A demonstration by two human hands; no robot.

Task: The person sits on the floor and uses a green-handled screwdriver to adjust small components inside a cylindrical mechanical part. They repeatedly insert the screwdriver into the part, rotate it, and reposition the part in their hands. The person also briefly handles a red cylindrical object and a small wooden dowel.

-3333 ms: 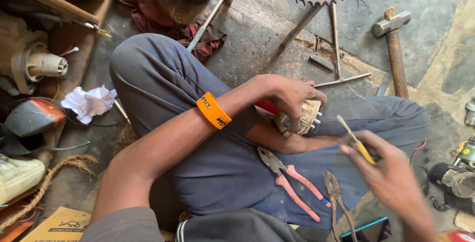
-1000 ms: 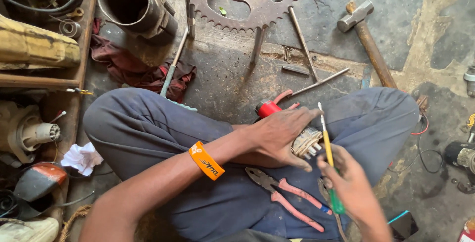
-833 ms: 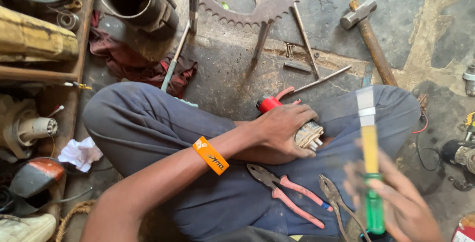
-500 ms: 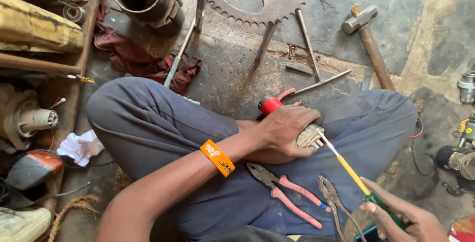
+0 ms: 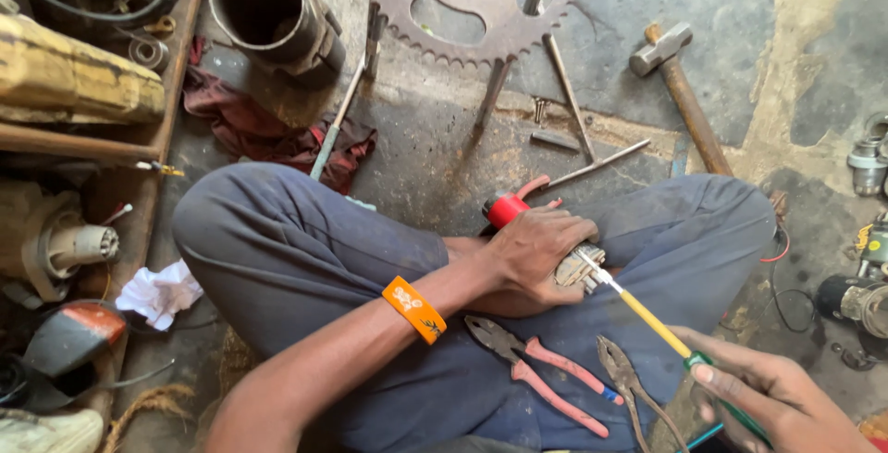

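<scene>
Grimy floor: white crumpled paper (image 5: 159, 292) (left)

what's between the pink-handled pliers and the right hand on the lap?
Head view: a second, bare-metal pair of pliers lies on the trousers between the pink-handled pliers and the right hand, under the yellow-shafted screwdriver.

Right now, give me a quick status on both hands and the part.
Left hand clamped on the wound metal part in the lap. Right hand grips the screwdriver, tip at the part. Pliers beside, nothing blocking.
</scene>
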